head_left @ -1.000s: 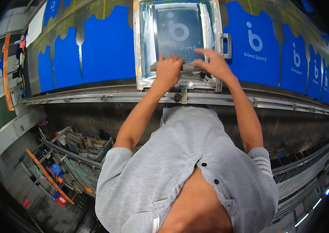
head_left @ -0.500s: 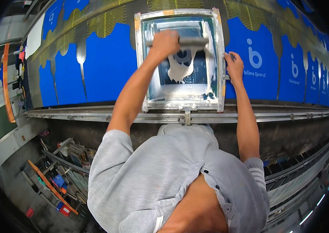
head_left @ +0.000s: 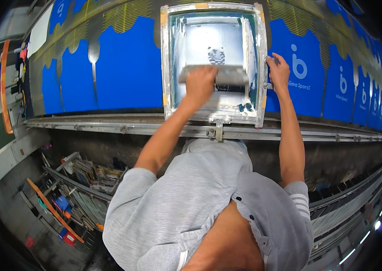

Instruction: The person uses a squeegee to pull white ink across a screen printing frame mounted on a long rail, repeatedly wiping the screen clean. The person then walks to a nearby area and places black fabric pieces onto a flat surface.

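Note:
My left hand (head_left: 200, 85) is closed on a grey squeegee bar (head_left: 232, 75) lying across a screen-printing screen. White ink covers much of the mesh, around a darker patch. The screen's metal frame (head_left: 260, 34), taped at spots, rests over blue fabric pieces along the long table. My right hand (head_left: 279, 72) has its fingers curled at the frame's right side, on the side handle (head_left: 267, 86), which is partly hidden by them.
Blue cut pieces (head_left: 118, 67) line the table to both sides, those on the right bearing pale printed logos. A metal rail (head_left: 155, 129) runs along the near edge. Orange bars (head_left: 6, 86), a door at left and a cluttered rack (head_left: 87, 171) behind me show.
My right hand has left the squeegee for the frame's side. My left hand first moved the squeegee away from me, then pulled it back toward me; white ink now spreads over the mesh.

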Motion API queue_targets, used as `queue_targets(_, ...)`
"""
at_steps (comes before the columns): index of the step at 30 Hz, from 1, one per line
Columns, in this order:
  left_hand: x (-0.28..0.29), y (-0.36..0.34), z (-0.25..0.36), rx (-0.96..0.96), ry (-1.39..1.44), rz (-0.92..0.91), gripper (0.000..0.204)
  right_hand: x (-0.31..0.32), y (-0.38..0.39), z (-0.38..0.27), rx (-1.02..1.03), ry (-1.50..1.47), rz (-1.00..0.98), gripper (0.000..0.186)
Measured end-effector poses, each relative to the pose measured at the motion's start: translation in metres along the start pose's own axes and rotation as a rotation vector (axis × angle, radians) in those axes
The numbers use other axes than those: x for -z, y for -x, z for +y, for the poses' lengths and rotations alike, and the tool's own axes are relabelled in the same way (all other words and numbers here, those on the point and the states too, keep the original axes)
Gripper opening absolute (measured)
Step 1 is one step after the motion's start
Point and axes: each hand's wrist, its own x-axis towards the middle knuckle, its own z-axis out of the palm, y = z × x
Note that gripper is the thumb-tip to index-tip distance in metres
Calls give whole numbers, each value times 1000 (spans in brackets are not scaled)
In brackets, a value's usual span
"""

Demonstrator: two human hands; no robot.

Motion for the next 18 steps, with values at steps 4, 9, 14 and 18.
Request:
queue_targets(4, -2, 98, 40, -5, -24, 156, 40, -1, -3, 4, 46, -16, 25, 39)
queue_targets(9, 19, 117, 38, -46, 61, 110, 37, -4, -4, 3, 171, -96, 99, 29)
queue_targets(14, 50, 112, 1, -28, 118, -43, 43, -20, 23, -25, 237, -170, 144, 26)
queue_targets(18, 102, 137, -98, 50, 75, -27, 47, -136, 65, -67, 370, -135, 150, 18)
